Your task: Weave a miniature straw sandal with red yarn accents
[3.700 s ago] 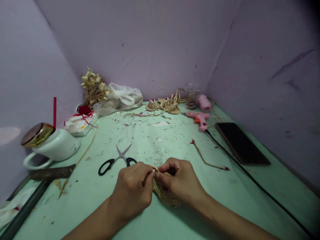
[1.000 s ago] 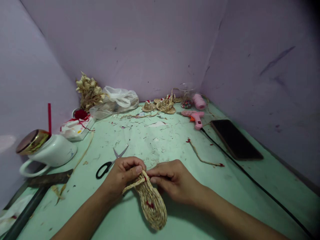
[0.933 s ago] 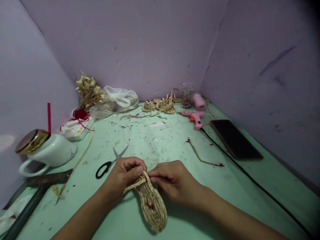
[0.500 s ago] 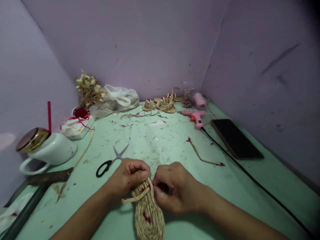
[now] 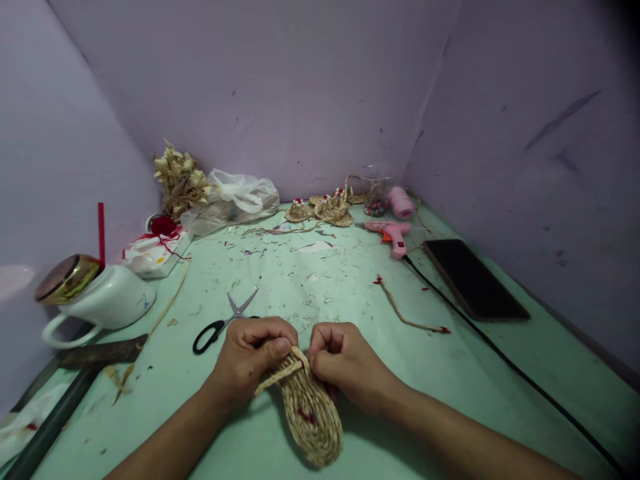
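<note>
A small woven straw slipper [image 5: 314, 427], sole-shaped with red thread at its middle, hangs slanted over the table. My left hand [image 5: 253, 360] pinches its narrow upper end between thumb and fingers. A braided straw cord [image 5: 275, 380] crosses that end as a strap, its loose tip pointing left under my left hand. At the slipper's right edge, beside the strap, my right hand [image 5: 347, 363] is closed with thumb against bent fingers. What lies inside its pinch is hidden. Black-handled scissors [image 5: 217, 328] lie partly opened just beyond my left hand.
A pink glue gun [image 5: 393, 235] with a black cable and a phone [image 5: 475, 280] lie on the right. A short straw cord [image 5: 405, 317] has red ends. At left are a white mug [image 5: 117, 300] and a hammer [image 5: 80, 373]. Small straw hats [image 5: 333, 212] sit at the back.
The slipper has tilted, its wide lower end swinging right and upward. My right hand's fingers have closed more tightly at its edge. My left hand keeps its pinch, shifted slightly.
</note>
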`<state>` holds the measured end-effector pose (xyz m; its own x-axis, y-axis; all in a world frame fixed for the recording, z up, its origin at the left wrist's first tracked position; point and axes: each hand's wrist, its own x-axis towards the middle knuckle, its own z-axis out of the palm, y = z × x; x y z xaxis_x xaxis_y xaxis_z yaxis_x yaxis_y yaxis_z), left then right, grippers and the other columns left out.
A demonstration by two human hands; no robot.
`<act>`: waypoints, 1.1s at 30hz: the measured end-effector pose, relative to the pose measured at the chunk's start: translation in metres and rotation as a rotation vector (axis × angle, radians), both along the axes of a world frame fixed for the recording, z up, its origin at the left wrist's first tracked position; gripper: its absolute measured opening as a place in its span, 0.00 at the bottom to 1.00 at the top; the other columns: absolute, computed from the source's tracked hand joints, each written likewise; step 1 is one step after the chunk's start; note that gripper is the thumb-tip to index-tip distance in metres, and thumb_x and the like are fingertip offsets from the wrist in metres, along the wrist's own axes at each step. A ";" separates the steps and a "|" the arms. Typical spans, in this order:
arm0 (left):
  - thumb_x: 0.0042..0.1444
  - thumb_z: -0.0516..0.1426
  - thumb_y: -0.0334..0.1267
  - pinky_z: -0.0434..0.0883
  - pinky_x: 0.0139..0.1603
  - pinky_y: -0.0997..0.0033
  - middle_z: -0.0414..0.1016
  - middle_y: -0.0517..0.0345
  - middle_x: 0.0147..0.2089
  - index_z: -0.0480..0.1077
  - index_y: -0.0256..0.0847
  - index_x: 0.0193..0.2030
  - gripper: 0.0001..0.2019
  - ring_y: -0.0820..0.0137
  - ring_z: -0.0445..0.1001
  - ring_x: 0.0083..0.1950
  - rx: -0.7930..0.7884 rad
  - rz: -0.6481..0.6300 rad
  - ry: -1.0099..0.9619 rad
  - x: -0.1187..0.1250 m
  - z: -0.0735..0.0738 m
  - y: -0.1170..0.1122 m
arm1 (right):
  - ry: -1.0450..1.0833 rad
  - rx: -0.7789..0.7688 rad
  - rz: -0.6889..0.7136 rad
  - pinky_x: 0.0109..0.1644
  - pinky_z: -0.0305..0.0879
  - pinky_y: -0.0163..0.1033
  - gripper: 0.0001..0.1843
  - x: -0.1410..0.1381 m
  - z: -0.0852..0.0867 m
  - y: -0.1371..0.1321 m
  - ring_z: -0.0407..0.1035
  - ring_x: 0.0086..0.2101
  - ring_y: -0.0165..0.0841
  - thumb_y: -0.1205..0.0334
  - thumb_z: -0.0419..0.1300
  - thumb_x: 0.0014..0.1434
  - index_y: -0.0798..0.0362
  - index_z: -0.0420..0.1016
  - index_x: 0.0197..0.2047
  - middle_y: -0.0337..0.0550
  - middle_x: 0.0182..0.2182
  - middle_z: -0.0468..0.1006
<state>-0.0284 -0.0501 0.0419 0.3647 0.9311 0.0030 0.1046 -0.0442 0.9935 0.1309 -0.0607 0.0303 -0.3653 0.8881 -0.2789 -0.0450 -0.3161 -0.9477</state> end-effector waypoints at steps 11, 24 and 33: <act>0.43 0.58 0.44 0.50 0.19 0.77 0.60 0.60 0.17 0.68 0.32 0.21 0.14 0.78 0.55 0.19 -0.267 -0.278 0.017 -0.006 -0.002 0.009 | -0.194 0.876 0.227 0.23 0.53 0.28 0.04 0.016 0.000 -0.003 0.56 0.19 0.22 0.73 0.52 0.41 0.56 0.66 0.21 0.34 0.18 0.63; 0.43 0.59 0.42 0.52 0.19 0.77 0.62 0.60 0.17 0.68 0.32 0.21 0.13 0.78 0.56 0.19 -0.219 -0.096 -0.029 -0.002 0.001 0.007 | -0.192 0.619 0.016 0.19 0.50 0.28 0.04 0.006 0.002 -0.004 0.53 0.17 0.22 0.72 0.51 0.39 0.56 0.62 0.17 0.32 0.14 0.60; 0.45 0.57 0.42 0.50 0.19 0.76 0.60 0.60 0.17 0.68 0.32 0.20 0.13 0.78 0.54 0.19 -0.176 -0.274 0.021 -0.005 -0.001 0.007 | -0.181 0.905 0.171 0.22 0.52 0.28 0.04 0.013 -0.006 -0.001 0.55 0.18 0.21 0.73 0.52 0.41 0.57 0.66 0.20 0.33 0.17 0.62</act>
